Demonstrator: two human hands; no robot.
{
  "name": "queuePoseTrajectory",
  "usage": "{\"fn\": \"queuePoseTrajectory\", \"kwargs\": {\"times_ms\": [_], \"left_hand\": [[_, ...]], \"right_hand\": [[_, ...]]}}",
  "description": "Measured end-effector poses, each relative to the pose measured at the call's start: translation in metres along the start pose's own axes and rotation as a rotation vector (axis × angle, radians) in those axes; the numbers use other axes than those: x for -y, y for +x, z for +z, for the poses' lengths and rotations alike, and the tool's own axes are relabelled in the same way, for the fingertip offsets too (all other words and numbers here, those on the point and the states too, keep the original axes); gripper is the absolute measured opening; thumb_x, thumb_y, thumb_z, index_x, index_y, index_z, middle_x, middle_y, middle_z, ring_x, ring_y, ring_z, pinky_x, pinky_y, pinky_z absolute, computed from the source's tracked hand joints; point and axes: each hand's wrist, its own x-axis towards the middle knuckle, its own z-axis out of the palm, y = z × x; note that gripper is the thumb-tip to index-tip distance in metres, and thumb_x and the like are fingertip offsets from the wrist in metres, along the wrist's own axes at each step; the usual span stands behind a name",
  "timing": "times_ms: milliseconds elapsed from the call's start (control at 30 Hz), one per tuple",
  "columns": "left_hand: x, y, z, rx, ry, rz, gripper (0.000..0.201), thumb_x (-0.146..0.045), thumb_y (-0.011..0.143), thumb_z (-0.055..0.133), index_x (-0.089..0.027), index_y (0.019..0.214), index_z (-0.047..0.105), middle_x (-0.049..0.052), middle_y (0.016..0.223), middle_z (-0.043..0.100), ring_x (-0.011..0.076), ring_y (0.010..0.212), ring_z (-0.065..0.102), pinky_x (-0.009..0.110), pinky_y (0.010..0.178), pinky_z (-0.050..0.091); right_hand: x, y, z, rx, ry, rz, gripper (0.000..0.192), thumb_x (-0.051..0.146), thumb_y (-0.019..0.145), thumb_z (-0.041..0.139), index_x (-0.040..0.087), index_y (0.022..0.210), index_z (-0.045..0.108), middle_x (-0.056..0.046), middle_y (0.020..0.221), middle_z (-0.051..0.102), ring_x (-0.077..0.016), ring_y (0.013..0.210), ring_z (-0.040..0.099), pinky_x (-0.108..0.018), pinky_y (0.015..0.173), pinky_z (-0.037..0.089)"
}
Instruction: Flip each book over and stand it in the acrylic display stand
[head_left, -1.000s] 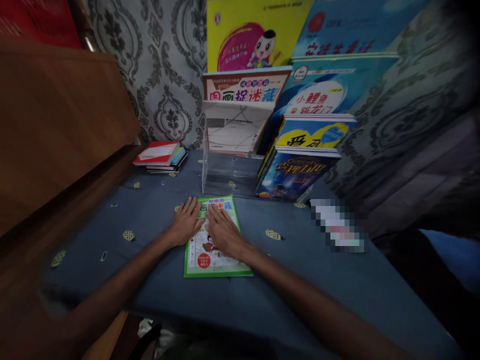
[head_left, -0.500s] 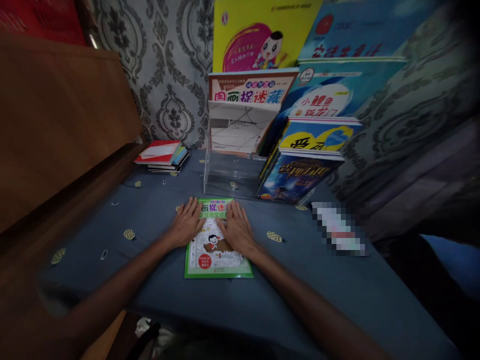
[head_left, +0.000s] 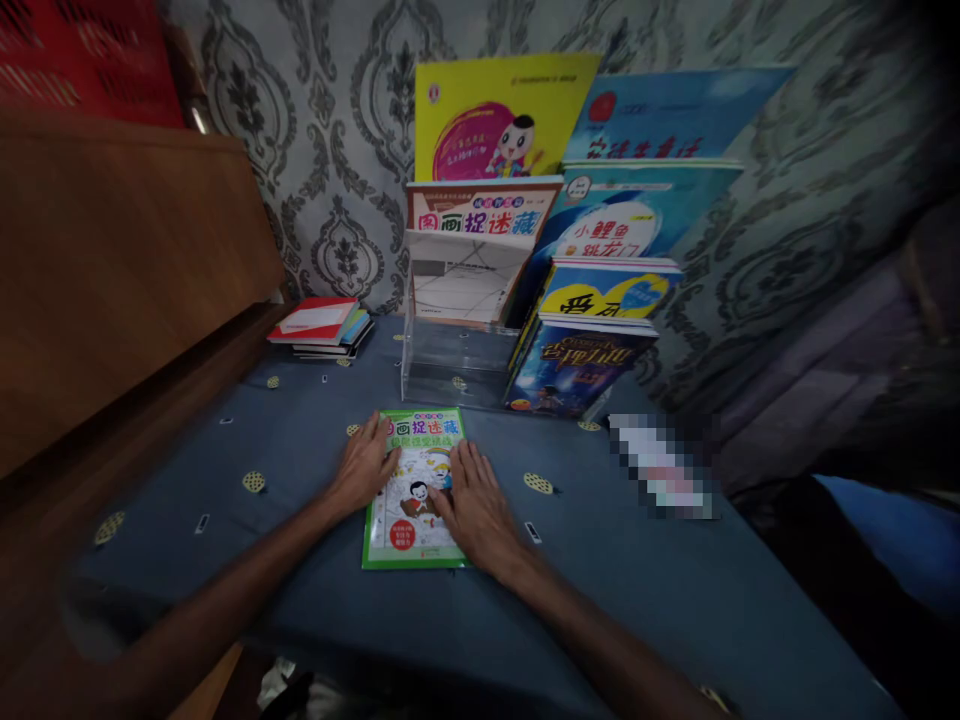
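Bench (head_left: 637, 545): its blue-grey, pineapple-print cloth runs wide to both sides of my arms; the front edge is nearest me, the right edge slants away beyond a pixelated item (head_left: 660, 470) I cannot make out.
Wooden panel (head_left: 135, 230): rises along the left, well apart from my arms.
Acrylic book rack (head_left: 431, 390): stands at the back of the bench before the patterned wallpaper (head_left: 345, 245), with upright books in it, the dark blue one (head_left: 577, 370) at front right.
Green-bordered picture book (head_left: 412, 478): flat, cover up, squared towards me; a strip of cloth parts its far edge from the rack, another its near edge from the bench front.
Small book stack (head_left: 322, 328): red cover on top, back left, well apart from the picture book.
Right fingers (head_left: 470, 468): laid straight over the cover's right border, thumb spread wide across the picture.
Left fingers (head_left: 367, 440): stretched flat along the upper left border, thumb out on the cover; the picture book lies between both sets.
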Motion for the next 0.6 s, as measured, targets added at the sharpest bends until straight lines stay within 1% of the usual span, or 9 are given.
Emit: {"fn": "queuePoseTrajectory", "kwargs": {"times_ms": [67,167,233,300,367,433,533,600], "left_hand": [[0.005,0.004,0.000,-0.032,-0.189,-0.037,0.056,-0.030,0.089,0.058,-0.010,0.140,0.051,0.023,0.153,0.044,0.0338,0.143,0.043,0.051,0.119,0.032],[0.012,0.012,0.000,-0.073,-0.596,-0.149,0.050,-0.027,0.081,0.066,-0.013,0.128,0.060,0.018,0.142,0.057,0.0333,0.138,0.048,0.051,0.118,0.034],[0.014,0.016,-0.002,-0.104,-0.914,-0.280,0.046,-0.026,0.078,0.071,-0.016,0.121,0.063,0.015,0.134,0.064,0.0323,0.135,0.052,0.048,0.115,0.040],[0.014,0.017,-0.003,-0.162,-1.143,-0.438,0.045,-0.021,0.075,0.074,-0.015,0.118,0.062,0.016,0.133,0.064,0.0311,0.133,0.054,0.044,0.112,0.043],[0.010,0.014,-0.006,-0.242,-1.249,-0.580,0.043,-0.017,0.074,0.075,-0.015,0.115,0.062,0.017,0.133,0.064,0.0292,0.131,0.057,0.042,0.112,0.044],[0.003,0.009,-0.008,-0.256,-1.320,-0.664,0.040,-0.014,0.074,0.075,-0.016,0.112,0.062,0.015,0.124,0.069,0.0278,0.125,0.062,0.040,0.108,0.048],[-0.011,-0.001,-0.010,-0.143,-1.446,-0.690,0.033,-0.015,0.073,0.076,-0.016,0.103,0.065,0.011,0.101,0.076,0.0279,0.106,0.072,0.037,0.093,0.058],[-0.021,-0.007,-0.008,-0.103,-1.501,-0.706,0.028,-0.015,0.073,0.075,-0.015,0.099,0.065,0.009,0.090,0.077,0.0276,0.094,0.075,0.036,0.082,0.061]], "right_hand": [[-0.001,0.000,0.000,-0.003,0.014,-0.002,0.078,0.057,0.100,0.034,-0.002,0.152,0.037,-0.026,0.160,0.032,-0.0351,0.152,0.026,-0.054,0.122,0.025],[0.000,0.000,-0.003,-0.008,0.031,0.002,0.078,0.058,0.100,0.034,0.000,0.152,0.038,-0.024,0.160,0.032,-0.0350,0.152,0.025,-0.054,0.122,0.026],[0.002,0.000,-0.008,0.016,0.037,0.010,0.078,0.057,0.100,0.035,-0.001,0.152,0.037,-0.024,0.161,0.029,-0.0350,0.152,0.024,-0.053,0.123,0.026],[0.005,0.000,-0.015,0.060,0.038,0.022,0.078,0.055,0.100,0.036,-0.003,0.152,0.035,-0.025,0.162,0.026,-0.0355,0.152,0.022,-0.053,0.123,0.024],[0.008,0.000,-0.021,0.098,0.040,0.033,0.078,0.053,0.100,0.037,-0.005,0.152,0.034,-0.025,0.162,0.024,-0.0359,0.152,0.021,-0.053,0.124,0.023],[0.010,0.000,-0.025,0.119,0.046,0.041,0.078,0.052,0.100,0.036,-0.006,0.153,0.032,-0.025,0.162,0.023,-0.0361,0.152,0.020,-0.052,0.124,0.022],[0.009,-0.001,-0.023,0.109,0.067,0.045,0.079,0.055,0.100,0.035,-0.003,0.154,0.032,-0.023,0.162,0.023,-0.0354,0.152,0.020,-0.052,0.124,0.023],[0.006,-0.001,-0.018,0.086,0.083,0.043,0.078,0.057,0.100,0.034,-0.001,0.154,0.034,-0.023,0.162,0.024,-0.0350,0.152,0.021,-0.053,0.124,0.023]]}}
